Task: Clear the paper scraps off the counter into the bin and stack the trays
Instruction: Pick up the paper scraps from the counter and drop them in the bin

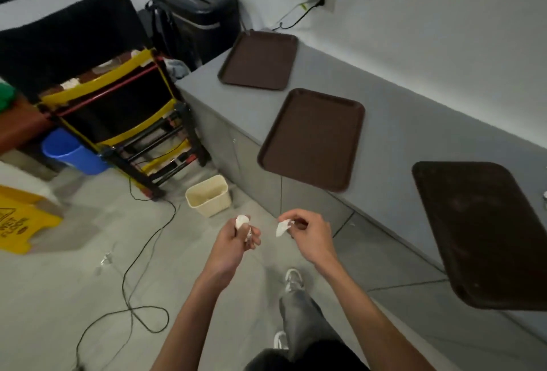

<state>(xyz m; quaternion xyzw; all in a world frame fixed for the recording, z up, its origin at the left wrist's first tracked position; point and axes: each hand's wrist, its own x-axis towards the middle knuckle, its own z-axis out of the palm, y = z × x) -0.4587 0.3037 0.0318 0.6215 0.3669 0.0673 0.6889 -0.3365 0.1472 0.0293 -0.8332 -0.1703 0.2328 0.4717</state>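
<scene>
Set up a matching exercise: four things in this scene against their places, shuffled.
1 cream plastic bin
2 middle brown plastic tray
3 crumpled white paper ball
4 blue plastic bucket

A on the grey counter
B gripped in the left hand
C on the floor left of the yellow-framed cart
D on the floor beside the counter

Pairs: 1-D, 2-A, 3-B, 4-C

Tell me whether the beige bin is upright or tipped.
Upright: the beige bin stands on its base on the floor, open mouth facing up.
</scene>
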